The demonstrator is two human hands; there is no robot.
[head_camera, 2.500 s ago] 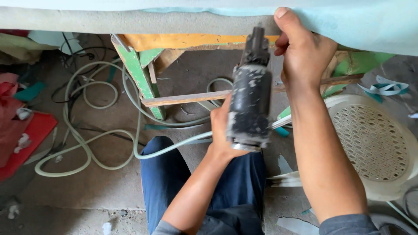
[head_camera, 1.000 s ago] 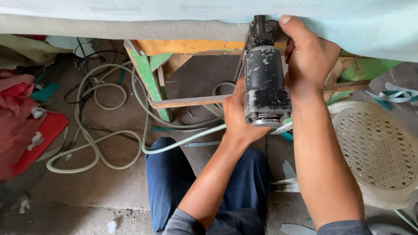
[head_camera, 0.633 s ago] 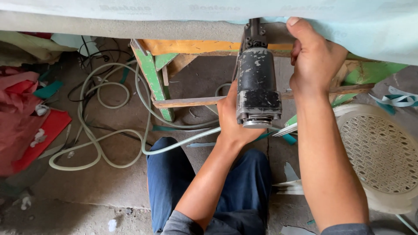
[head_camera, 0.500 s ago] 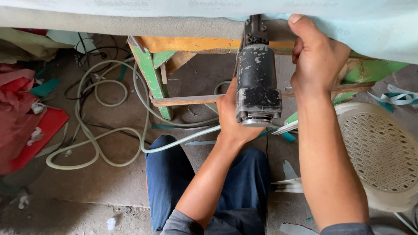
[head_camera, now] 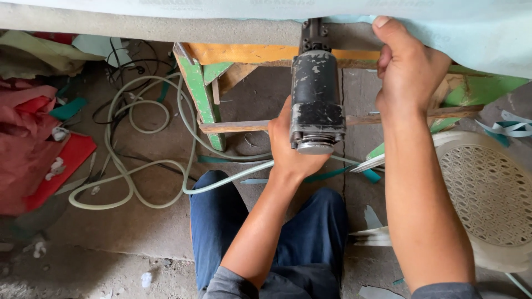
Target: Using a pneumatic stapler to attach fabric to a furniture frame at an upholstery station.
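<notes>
Your left hand (head_camera: 293, 152) gripped the black cutting machine (head_camera: 316, 99) while your right hand (head_camera: 413, 69) pinched the pale blue sheet (head_camera: 476, 33), mostly uncut.

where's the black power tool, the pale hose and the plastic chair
black power tool (head_camera: 316, 94), head view, on its dark body
pale hose (head_camera: 133, 166), head view, on a floor loop
plastic chair (head_camera: 490, 194), head view, on its perforated seat

Beat-up black power tool (head_camera: 316, 99) with chipped paint, top centre of the frame — standing upright, nose jammed against the pale blue sheet (head_camera: 476, 39) draped along the top edge — silver end cap facing down
</notes>
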